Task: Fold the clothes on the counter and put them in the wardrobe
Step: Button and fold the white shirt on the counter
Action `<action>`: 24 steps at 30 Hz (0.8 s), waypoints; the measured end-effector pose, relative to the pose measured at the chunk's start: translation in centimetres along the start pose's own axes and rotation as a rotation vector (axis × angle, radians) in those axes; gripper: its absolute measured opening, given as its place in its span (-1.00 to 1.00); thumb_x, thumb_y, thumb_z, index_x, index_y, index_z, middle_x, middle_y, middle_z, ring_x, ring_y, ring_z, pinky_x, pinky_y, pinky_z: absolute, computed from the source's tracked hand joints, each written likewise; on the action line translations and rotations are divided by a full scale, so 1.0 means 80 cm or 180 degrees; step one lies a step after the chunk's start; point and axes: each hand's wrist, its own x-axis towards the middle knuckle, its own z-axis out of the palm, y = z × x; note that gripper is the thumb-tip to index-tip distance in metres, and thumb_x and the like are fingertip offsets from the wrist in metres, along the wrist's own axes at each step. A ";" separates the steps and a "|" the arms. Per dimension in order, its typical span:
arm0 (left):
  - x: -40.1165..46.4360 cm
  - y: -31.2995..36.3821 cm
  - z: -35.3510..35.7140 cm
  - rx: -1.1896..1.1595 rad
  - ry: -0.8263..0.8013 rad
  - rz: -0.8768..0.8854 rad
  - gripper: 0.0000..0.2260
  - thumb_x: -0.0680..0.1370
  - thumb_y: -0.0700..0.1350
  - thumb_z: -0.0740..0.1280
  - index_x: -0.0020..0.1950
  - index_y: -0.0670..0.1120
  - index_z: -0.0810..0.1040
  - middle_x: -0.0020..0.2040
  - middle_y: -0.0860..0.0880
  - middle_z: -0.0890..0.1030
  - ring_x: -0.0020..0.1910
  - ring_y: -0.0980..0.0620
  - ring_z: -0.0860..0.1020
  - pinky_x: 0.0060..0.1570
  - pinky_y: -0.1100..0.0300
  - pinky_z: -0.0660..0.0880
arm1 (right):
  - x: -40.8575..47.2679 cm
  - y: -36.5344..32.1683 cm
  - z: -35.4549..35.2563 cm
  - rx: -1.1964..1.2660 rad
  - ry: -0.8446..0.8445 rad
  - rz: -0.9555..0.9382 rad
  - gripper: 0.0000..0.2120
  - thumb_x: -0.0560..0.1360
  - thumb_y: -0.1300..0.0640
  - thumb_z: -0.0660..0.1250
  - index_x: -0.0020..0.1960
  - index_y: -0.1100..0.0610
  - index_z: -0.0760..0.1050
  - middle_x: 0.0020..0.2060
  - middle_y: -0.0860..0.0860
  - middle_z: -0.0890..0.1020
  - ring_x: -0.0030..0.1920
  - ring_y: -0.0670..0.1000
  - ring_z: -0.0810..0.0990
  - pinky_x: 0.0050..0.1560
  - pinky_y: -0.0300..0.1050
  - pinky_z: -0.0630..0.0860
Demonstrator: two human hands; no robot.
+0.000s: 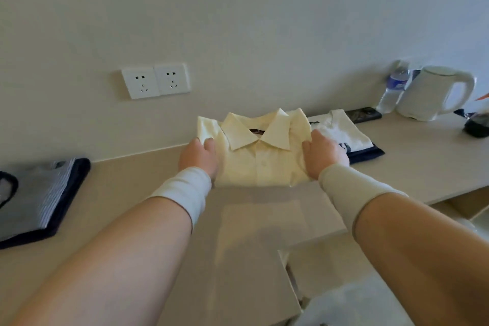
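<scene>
collar label: small dark tag inside the neck of the cream shirt; a faint mark on it, too small to read.
white shirt: dark blue print at its near edge, beside the right hand; partly hidden, letters not readable.
water bottle: blue wrap label with white marks, blurred, brand not readable.
wall sockets: no markings seen.
legible text overall: none.
</scene>
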 end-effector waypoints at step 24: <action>0.055 0.203 0.346 0.0437 -0.0851 -0.1173 -0.66 0.65 -0.07 0.08 0.26 -0.27 0.44 0.02 -0.26 0.54 0.03 -0.23 0.50 0.07 0.00 0.43 | 0.352 0.285 0.032 0.0993 -0.0861 0.0499 -0.71 0.56 0.01 0.15 -0.05 0.23 0.48 -0.32 0.07 0.47 -0.28 0.11 0.44 -0.22 -0.10 0.33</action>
